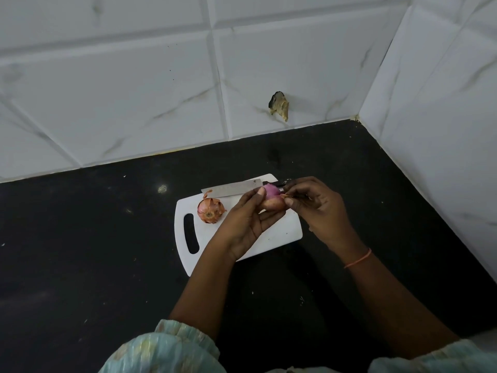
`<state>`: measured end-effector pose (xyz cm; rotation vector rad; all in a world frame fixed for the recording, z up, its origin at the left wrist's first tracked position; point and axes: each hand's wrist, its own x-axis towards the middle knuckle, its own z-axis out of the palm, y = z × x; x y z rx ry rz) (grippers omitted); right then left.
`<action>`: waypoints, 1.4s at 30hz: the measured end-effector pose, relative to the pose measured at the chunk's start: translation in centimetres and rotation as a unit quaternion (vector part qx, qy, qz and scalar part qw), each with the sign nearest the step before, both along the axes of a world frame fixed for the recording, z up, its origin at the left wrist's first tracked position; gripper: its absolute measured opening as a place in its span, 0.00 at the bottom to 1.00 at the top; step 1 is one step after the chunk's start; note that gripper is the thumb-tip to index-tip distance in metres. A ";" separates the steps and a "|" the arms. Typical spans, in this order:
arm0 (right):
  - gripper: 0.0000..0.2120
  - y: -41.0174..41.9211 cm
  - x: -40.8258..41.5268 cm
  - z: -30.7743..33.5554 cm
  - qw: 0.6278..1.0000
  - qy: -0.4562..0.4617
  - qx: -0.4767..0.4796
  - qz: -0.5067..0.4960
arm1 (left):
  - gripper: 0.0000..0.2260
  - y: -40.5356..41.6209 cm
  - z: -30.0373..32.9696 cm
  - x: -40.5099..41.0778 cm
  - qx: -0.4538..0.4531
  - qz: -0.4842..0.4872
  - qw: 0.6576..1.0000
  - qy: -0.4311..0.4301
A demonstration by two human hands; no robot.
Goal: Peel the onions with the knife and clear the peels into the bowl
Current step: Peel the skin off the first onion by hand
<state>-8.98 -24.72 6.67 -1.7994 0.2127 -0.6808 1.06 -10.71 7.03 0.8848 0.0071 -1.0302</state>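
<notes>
The left hand [250,214] is curling its fingers and thumb around an onion [273,199], holding it up just above the white cutting board [271,238]. The top of this onion is showing shiny purple where the skin is off, and the bottom is wearing its light brown skin. The right hand [316,205] is sitting close beside it, with its fingertips [289,201] pinching a thin strip of peel [289,195] that is sticking out from the onion's right side. The rest of that hand's fingers are curling in loosely. A thin orange band [359,258] is going around the right wrist.

A second onion [211,210] is lying on the board, left of the hands, with all its dry orange skin on and some flakes curling up. The knife [234,189] is lying flat along the far edge of the board, blade pointing left, with its dark handle [282,182] partly hiding behind the hands. Nobody is touching it.

The board is resting on a black counter [107,251]. White tiled walls [134,90] are meeting in the corner behind. Light green sleeves [166,348] are showing at the bottom.
</notes>
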 end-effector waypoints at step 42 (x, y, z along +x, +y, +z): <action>0.10 2.0 0.5 -0.3 0.994 -0.024 -0.074 -0.073 | 0.20 -0.6 -0.2 -0.7 -0.033 0.000 0.996 -0.082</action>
